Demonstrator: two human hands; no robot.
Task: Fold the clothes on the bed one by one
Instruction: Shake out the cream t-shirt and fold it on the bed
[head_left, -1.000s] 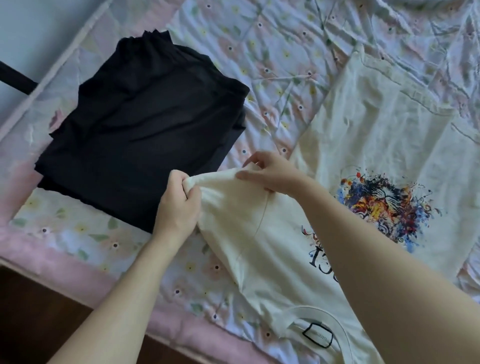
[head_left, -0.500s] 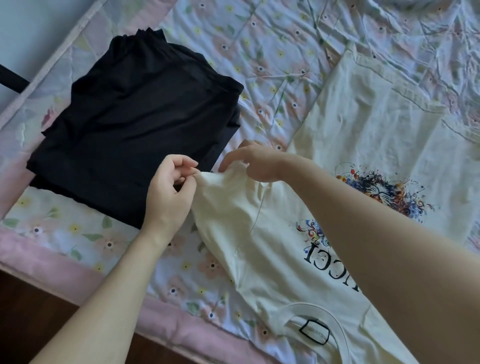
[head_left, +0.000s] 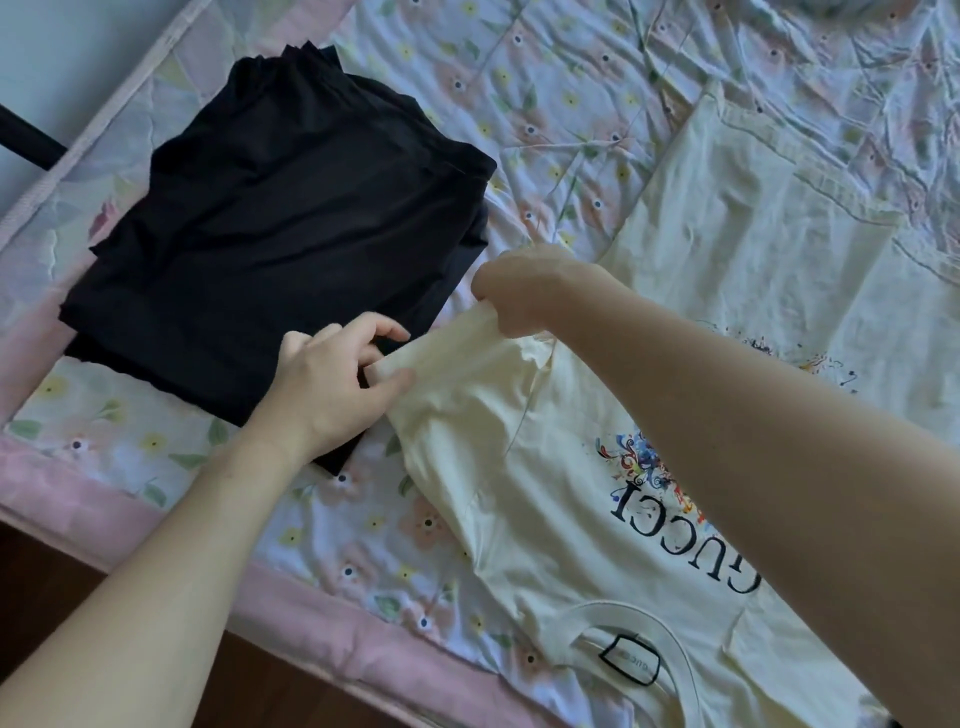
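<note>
A cream T-shirt (head_left: 727, 270) with a colourful print and black lettering lies spread on the floral bed sheet (head_left: 545, 104), its collar nearest me. Its left sleeve (head_left: 457, 353) is lifted and stretched between my hands. My left hand (head_left: 332, 384) pinches the sleeve's near corner with thumb and fingers. My right hand (head_left: 524, 291) grips the sleeve's far corner in a closed fist. My right forearm hides part of the print. A folded black garment (head_left: 280, 218) lies flat to the left, partly under my left hand.
The pink border of the bed (head_left: 93, 493) runs along the near left edge, with dark floor (head_left: 62, 613) below it. A black bar (head_left: 26, 140) and a pale wall are at the far left. Wrinkled sheet fills the far right.
Both hands have pulled the sleeve's hem apart, so it is now stretched flat between them. My left hand has shifted over the edge of the black garment.
</note>
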